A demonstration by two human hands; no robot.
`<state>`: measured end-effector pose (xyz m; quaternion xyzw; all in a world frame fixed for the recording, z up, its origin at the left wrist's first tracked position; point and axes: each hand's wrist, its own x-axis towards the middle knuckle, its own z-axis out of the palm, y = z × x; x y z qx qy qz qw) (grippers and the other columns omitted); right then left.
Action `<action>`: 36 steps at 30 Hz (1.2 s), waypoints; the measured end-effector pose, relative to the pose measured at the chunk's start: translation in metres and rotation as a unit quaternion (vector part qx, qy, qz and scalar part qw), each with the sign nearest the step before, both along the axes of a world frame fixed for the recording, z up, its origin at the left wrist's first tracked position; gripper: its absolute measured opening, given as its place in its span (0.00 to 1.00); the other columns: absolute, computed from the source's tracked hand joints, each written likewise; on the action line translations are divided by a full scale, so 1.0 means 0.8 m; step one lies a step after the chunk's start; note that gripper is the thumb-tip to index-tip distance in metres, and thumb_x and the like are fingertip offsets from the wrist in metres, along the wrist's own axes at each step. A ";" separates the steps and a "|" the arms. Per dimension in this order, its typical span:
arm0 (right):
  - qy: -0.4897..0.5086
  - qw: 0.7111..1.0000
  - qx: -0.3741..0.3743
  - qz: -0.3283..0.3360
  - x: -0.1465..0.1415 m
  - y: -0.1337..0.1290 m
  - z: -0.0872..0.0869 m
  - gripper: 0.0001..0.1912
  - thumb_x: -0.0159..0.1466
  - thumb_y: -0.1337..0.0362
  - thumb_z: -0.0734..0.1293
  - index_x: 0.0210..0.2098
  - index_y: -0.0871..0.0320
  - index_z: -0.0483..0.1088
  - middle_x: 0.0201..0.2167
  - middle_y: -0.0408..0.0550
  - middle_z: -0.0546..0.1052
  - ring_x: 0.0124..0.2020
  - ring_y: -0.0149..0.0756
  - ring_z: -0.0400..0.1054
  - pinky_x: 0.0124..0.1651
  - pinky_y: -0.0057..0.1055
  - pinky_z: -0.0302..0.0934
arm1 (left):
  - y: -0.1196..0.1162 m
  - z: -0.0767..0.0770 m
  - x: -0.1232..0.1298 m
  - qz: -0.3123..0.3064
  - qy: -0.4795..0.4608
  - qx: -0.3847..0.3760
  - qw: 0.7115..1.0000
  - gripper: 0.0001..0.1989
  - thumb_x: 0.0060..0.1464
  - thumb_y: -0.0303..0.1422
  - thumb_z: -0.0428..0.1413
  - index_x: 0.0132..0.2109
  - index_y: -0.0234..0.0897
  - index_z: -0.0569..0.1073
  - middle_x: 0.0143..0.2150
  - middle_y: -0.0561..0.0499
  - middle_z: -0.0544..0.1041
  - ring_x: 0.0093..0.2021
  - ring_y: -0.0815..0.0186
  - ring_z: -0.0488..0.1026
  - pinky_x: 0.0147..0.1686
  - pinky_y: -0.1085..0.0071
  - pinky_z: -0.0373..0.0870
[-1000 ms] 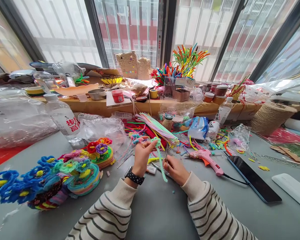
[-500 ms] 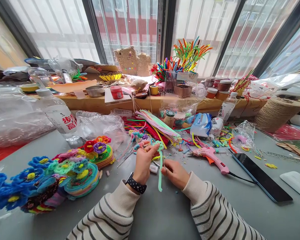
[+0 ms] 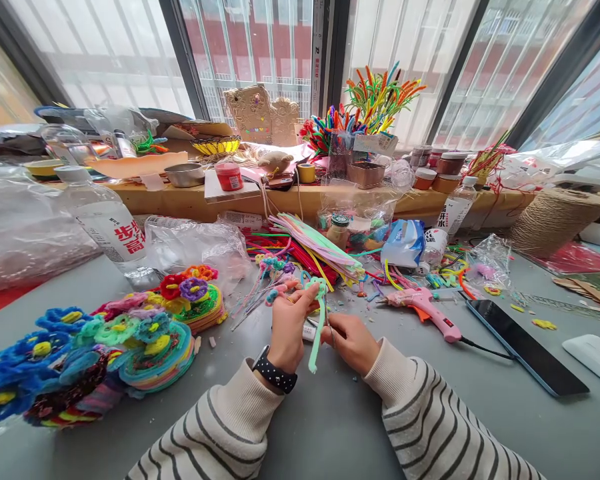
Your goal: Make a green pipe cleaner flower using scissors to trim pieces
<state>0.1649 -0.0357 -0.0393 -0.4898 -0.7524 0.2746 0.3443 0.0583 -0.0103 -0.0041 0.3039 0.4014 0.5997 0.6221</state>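
Loose tail of green stem [image 3: 317, 339] now swings further left. My left fingers [image 3: 305, 297] pinch its looped top above tabletop [image 3: 330, 427]; right fingers [image 3: 337, 325] grip slim metal tool [image 3: 326, 307] alongside. Stem looks light, soft, bendable; best held at loops. Pink glue gun [image 3: 423, 308] lies rightward.

The mint strip [image 3: 319, 339] in your left grip [image 3: 287, 327] has a fuzzy, matt pile. Your striped sleeves [image 3: 233, 420] look like soft knitted cloth; your watch strap [image 3: 275, 375] is smooth. Beneath them, the grey tabletop [image 3: 330, 433] is smooth with a faint sheen. You have plush, matt blue flowers [image 3: 43, 349], a crinkled, glossy bag [image 3: 195, 247] of clear plastic, a glue gun [image 3: 423, 302] of smooth pink plastic, a phone [image 3: 525, 343] with a glossy black screen, and rough, matt twine [image 3: 555, 227].
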 end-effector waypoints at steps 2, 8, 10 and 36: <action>0.005 1.000 -0.007 -0.005 0.000 0.000 0.000 0.33 0.54 0.40 0.44 0.18 0.60 0.62 0.15 0.42 0.60 0.19 0.28 0.55 0.23 0.25 0.49 | 0.000 -0.002 0.001 -0.004 -0.011 -0.002 1.000 0.22 0.33 0.28 0.61 0.34 0.37 0.56 0.18 0.62 0.65 0.20 0.76 0.67 0.24 0.79 0.65; 0.016 1.000 -0.008 -0.015 -0.001 -0.001 0.003 0.33 0.54 0.40 0.44 0.17 0.60 0.61 0.16 0.43 0.63 0.20 0.28 0.57 0.25 0.25 0.51 | -0.001 -0.010 0.001 -0.009 -0.030 0.006 0.999 0.20 0.34 0.28 0.61 0.33 0.38 0.57 0.19 0.62 0.64 0.21 0.77 0.66 0.24 0.81 0.64; 0.022 1.000 -0.006 -0.020 -0.001 -0.002 0.004 0.33 0.54 0.40 0.45 0.16 0.60 0.61 0.16 0.43 0.64 0.20 0.28 0.58 0.25 0.25 0.51 | -0.001 -0.012 0.001 -0.009 -0.035 0.010 0.999 0.20 0.35 0.29 0.60 0.33 0.37 0.57 0.20 0.61 0.64 0.22 0.77 0.66 0.25 0.80 0.65; -0.014 1.000 -0.002 -0.015 0.010 -0.002 0.003 0.30 0.52 0.37 0.45 0.15 0.58 0.51 0.14 0.39 0.55 0.18 0.26 0.49 0.20 0.24 0.43 | 0.005 0.001 -0.010 -0.043 0.036 0.014 0.998 0.22 0.36 0.29 0.60 0.36 0.39 0.55 0.24 0.58 0.69 0.26 0.73 0.70 0.28 0.77 0.66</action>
